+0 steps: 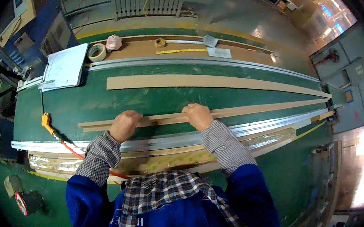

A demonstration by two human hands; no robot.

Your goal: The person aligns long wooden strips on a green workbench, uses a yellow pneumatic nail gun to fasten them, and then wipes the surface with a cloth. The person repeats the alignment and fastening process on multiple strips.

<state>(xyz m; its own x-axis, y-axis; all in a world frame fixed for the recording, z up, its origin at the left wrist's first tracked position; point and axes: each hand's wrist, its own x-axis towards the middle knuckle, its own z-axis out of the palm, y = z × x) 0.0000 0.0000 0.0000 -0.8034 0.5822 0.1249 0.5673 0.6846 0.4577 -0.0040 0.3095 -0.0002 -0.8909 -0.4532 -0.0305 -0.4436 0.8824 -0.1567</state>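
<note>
A long, narrow tan strip [245, 110], folded along its length like a cardboard channel, runs across the green table [147, 100]. My left hand [125, 125] is closed on it near its left end. Farther right, my right hand [197, 115] pinches the same strip with curled fingers. Beyond it lies a wider flat tan strip [185, 81], which neither hand touches. A silver metal rail [169, 141] runs along the near side of the table, below both hands.
An orange air gun [46, 121] on a red hose lies at left. Papers [65, 66], a tape roll [97, 52] and a yellow measuring tape [182, 51] are along the far side. A second metal rail [241, 64] borders them. A grey cabinet [352, 74] stands at right.
</note>
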